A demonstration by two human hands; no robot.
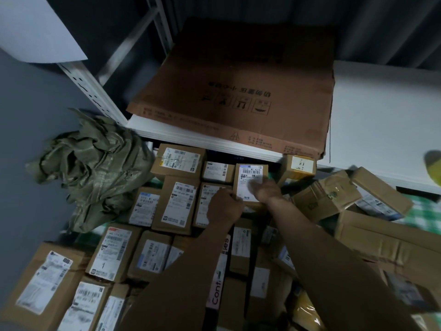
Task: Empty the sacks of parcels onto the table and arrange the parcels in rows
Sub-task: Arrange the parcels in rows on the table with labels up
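Several brown cardboard parcels with white labels lie side by side on a table with a green checked cloth [427, 209]. Both hands meet at a small upright parcel [250, 177] in the back row. My left hand [224, 209] grips its lower left edge, fingers curled. My right hand [268, 191] lies against its front face and right side, blurred. A crumpled green woven sack [95, 168] lies at the table's left end. Loose, tilted parcels [327, 197] pile at the right.
A large flattened cardboard sheet [238, 91] lies on a white shelf board [381, 115] just behind the parcels. A white metal rack post [90, 89] stands at the back left. The grey floor shows at the left. A yellow-green object [433, 168] is at the right edge.
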